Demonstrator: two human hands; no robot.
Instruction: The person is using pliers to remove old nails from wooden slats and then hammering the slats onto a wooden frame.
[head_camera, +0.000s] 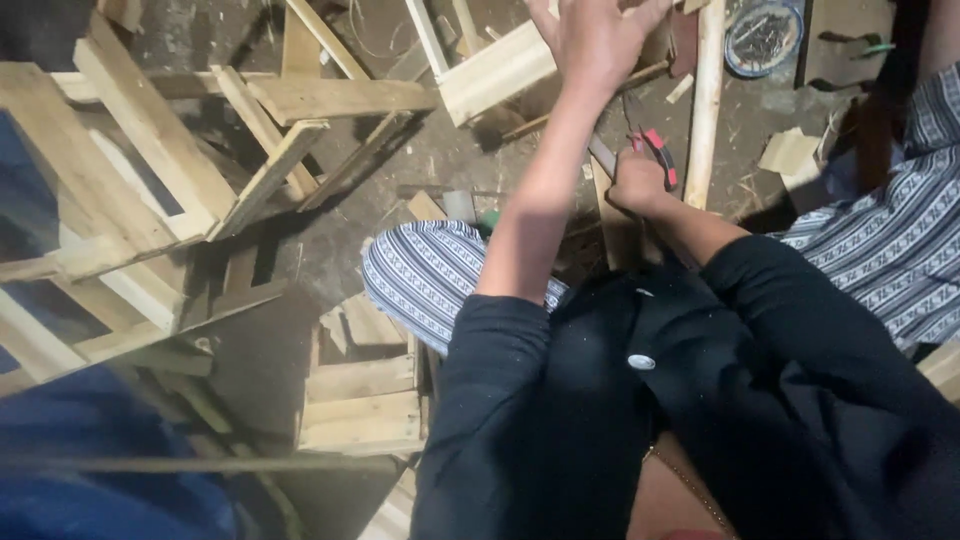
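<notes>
L hand (592, 40) was raised at top centre w/ fingers spread wide, holding nothing, just above a pale wood block (495, 72) that lay tilted on the dirt floor (440, 160). R hand (636, 182) was closed in a fist round red-and-black pliers (655, 152), handles sticking up past the knuckles, right beside a long upright wood strip (704, 100) and over a short board (615, 225). Striped trouser knee (425, 270) sat below the L forearm; wood frames (150, 190) piled at left, round dish of nails (763, 38) top right, well apart from both hands
</notes>
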